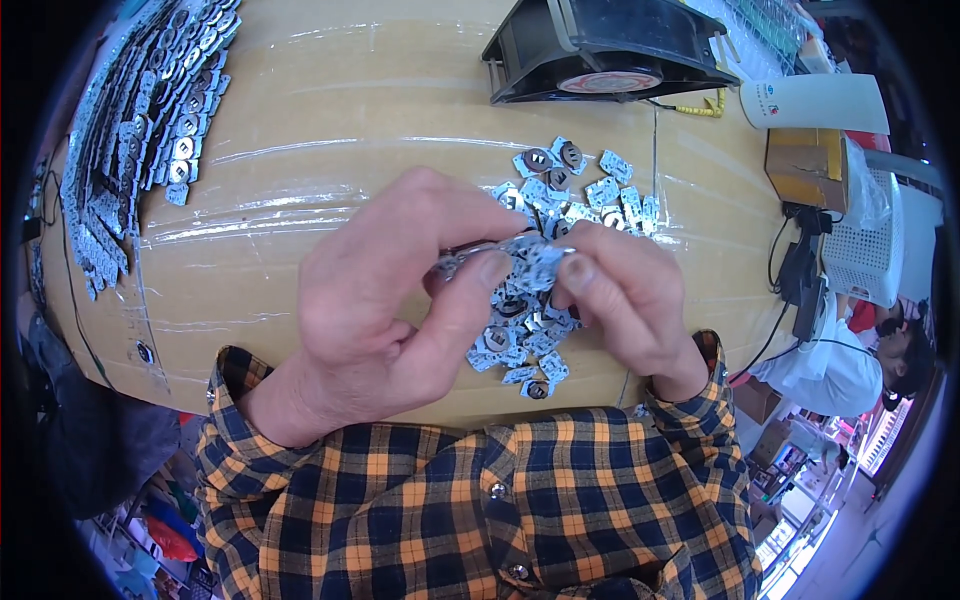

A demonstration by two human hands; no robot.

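Observation:
Over the middle of the table, my left hand (385, 305) is closed, its thumb and fingers gripping a strip of small circuit boards (533, 264). The strip is speckled light blue and dark, and partly smeared by motion. At its right end my right hand (632, 305) pinches it between thumb and fingers. Beneath and beyond both hands spreads a loose pile of small circuit boards (497, 340), some carrying round dark parts. My hands hide the middle of that pile.
Long rows of joined circuit boards (150, 120) lie at the far left. A black fan (610, 50) stands at the back. To the right are a white cup (815, 103) on its side, a cardboard box (800, 170), a white basket (870, 250), black cables (797, 265) and another person (840, 360).

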